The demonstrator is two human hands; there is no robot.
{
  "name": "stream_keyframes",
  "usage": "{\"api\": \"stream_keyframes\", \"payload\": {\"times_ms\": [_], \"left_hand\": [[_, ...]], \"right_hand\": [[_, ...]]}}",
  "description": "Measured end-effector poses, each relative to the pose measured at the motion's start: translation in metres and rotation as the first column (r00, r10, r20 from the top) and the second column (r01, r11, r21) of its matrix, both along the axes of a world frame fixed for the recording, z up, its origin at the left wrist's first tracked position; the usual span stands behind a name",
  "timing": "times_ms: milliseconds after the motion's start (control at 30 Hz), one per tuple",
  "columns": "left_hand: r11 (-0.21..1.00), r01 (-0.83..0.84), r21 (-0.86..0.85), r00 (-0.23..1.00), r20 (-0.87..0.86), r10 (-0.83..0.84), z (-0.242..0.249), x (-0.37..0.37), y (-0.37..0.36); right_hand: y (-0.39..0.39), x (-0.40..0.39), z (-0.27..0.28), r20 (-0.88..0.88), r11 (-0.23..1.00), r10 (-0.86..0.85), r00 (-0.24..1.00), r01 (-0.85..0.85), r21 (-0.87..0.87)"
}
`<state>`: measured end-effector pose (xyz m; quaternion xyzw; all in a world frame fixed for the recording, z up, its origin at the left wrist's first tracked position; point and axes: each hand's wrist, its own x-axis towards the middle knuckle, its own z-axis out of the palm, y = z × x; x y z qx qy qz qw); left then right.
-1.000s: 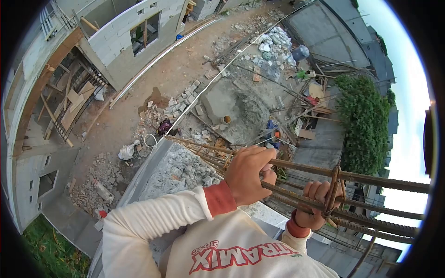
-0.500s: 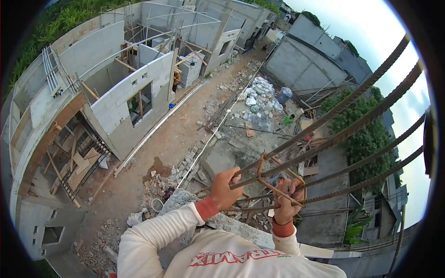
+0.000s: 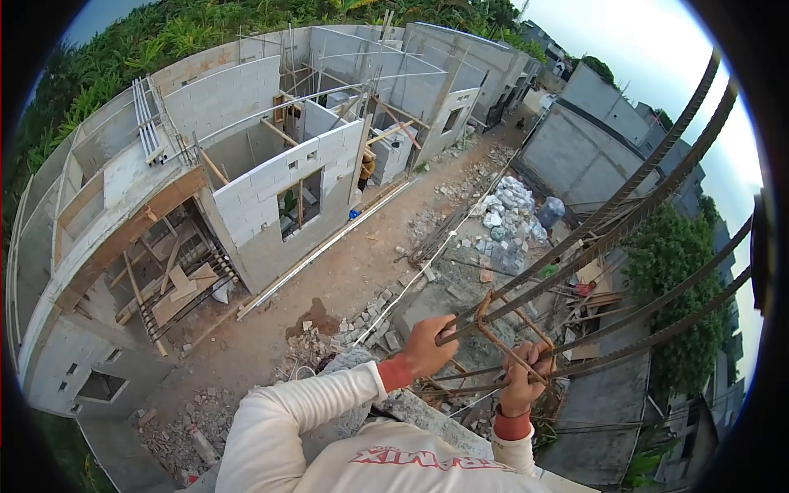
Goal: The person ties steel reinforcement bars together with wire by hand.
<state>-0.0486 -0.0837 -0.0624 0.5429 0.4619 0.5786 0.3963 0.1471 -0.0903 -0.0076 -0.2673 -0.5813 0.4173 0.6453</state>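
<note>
Long ribbed steel rebars [image 3: 608,220] slant from the upper right down past my hands. A square, rusty stirrup [image 3: 511,353] sits around these bars, tilted. My left hand [image 3: 431,345] is closed around an upper bar, just left of the stirrup. At the stirrup's lower right side, my right hand [image 3: 522,382] has its fingers wrapped round the thin steel; the lower bars pass close by, and part of its grip is hidden. Both arms wear cream sleeves with red cuffs.
Below runs a dirt path [image 3: 362,259] with rubble and a white pipe along it. Unfinished block walls [image 3: 292,177] stand left. A heap of filled plastic bags [image 3: 509,209] lies beyond my hands. A rough concrete edge [image 3: 427,415] is beneath my arms.
My view has swung, so the scene sits further right and lower. Both hands keep hold of the steel, and the stirrup stays close beside my left hand.
</note>
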Motion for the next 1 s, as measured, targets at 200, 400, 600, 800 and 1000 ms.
{"api": "stream_keyframes", "payload": {"times_ms": [200,400,600,800,1000], "left_hand": [[0.998,0.035,-0.042,0.998,0.058,-0.032,0.0,0.0,-0.001],[1.0,0.005,-0.013,0.999,0.033,-0.005,-0.005,0.0,0.002],[0.999,0.022,-0.038,0.998,0.055,-0.02,-0.008,-0.003,0.008],[0.996,0.006,-0.084,0.997,0.083,0.001,-0.013,-0.003,0.006],[0.992,-0.001,-0.123,0.988,0.151,0.02,-0.005,0.001,0.006]], "right_hand": [[0.001,-0.001,0.003,0.077,0.997,-0.044,0.996,0.039,0.062],[0.004,-0.003,0.002,0.061,0.998,-0.022,0.998,0.019,0.056],[0.009,-0.006,0.003,0.067,0.998,-0.028,0.997,0.025,0.05],[0.012,-0.008,0.001,-0.018,0.996,0.019,1.0,-0.02,-0.082],[0.019,-0.005,-0.003,0.181,0.977,-0.207,0.961,0.193,0.092]]}}
